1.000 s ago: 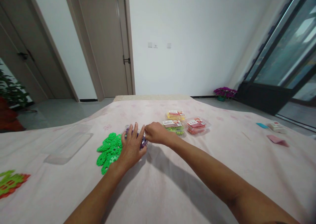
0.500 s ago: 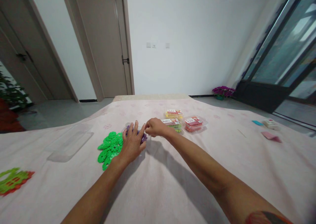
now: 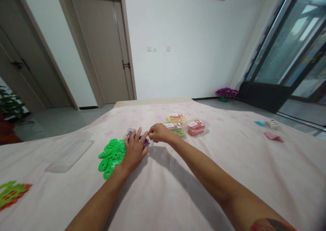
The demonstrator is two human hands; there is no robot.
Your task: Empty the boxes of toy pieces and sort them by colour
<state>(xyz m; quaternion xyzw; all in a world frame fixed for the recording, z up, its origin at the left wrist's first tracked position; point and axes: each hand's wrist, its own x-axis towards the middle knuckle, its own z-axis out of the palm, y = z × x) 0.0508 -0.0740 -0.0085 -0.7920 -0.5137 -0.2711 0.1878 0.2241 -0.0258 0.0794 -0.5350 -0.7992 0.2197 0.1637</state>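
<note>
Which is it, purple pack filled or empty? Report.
Not empty: purple pieces show in the pack around the spread left hand. How full, I cannot tell; the hand covers much of it.

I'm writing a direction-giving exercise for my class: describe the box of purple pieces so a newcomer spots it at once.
Start with the wide pale pink cloth. Just right of its heap of bright green discs, find a clear box partly covered by the left hand. Purple pieces set it apart from the three boxes farther right, holding yellow, green and red ones.
</note>
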